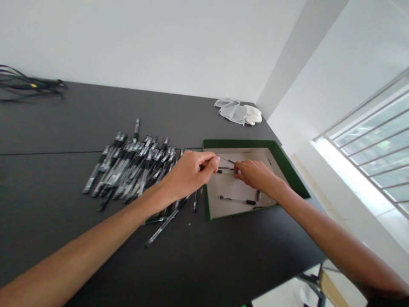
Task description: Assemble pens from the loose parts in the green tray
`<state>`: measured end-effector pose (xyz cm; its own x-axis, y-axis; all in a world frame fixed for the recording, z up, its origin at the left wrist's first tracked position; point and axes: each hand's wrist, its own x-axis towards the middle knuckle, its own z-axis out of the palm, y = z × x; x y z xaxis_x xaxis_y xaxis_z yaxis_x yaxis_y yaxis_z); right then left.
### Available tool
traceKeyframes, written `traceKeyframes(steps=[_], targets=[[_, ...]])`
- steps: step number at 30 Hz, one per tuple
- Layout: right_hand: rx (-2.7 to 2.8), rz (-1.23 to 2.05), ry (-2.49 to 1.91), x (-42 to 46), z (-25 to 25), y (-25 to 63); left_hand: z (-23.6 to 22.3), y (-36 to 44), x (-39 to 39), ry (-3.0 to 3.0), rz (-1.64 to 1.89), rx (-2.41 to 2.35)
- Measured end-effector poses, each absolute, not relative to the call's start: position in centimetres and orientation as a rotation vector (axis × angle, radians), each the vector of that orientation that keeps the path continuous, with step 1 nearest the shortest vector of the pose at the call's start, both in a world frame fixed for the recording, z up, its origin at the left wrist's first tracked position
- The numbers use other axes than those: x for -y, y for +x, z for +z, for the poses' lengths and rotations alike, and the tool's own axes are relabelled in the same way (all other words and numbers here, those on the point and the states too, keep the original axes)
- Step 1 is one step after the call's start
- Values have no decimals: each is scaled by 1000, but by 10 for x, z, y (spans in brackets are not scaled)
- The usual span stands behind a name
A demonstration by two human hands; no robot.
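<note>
My left hand [194, 170] reaches over the left edge of a shallow green-rimmed box lid [209, 204]. Its thumb and forefinger are pinched on one end of a thin rod that looks like a pen refill [227, 159]. The rod slopes toward my right hand [254, 174], which is inside the lid with its fingers curled down. What those fingertips hold, if anything, is hidden. Slim black pen parts lie just below, between the hands. Nearer the front of the lid lies a clear pen [238, 199] with black ends.
A large heap of clear and black pens [134, 164] spreads left of the lid, partly behind my left forearm. White gloves [238, 111] lie at the back by the wall. Black cables [32, 85] sit at the far left. The table's right edge [316, 213] runs beside the lid.
</note>
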<state>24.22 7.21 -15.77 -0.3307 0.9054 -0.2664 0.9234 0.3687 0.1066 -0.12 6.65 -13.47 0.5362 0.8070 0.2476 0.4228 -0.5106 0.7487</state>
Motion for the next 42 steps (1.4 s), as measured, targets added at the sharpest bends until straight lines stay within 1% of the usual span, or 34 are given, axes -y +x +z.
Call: traceKeyframes(steps=[4,7,9,11,14,17,19,22,25,30,38,42], targets=[[-2347,-110,1688,-70,-150,250,-153,10,-61,2312,775,-924],[-2585,-310,1797,-63,-138,259,-162,14,-58,2323,809,-943],[-2767,-581,1715,-55,-129,259,-165,16,-55,2288,875,-967],[-2872,-808,1539,-45,-123,254,-165,18,-52,2271,941,-949],[-2946,-861,1371,-36,-119,242,-161,19,-46,2269,989,-867],[-2902,-918,1268,-43,-121,241,-160,18,-43,2229,969,-808],[-2824,-815,1333,-57,-125,247,-163,17,-44,2201,924,-809],[-2628,-400,1561,-82,-136,259,-170,18,-46,2276,845,-809],[-2433,-170,1591,-100,-149,264,-176,19,-47,2384,812,-809],[-2378,-85,1475,-106,-158,261,-176,20,-47,2422,750,-817],[-2386,-98,1478,-105,-155,259,-177,20,-47,2480,746,-808],[-2497,-141,1487,-109,-152,254,-178,21,-48,2504,748,-794]])
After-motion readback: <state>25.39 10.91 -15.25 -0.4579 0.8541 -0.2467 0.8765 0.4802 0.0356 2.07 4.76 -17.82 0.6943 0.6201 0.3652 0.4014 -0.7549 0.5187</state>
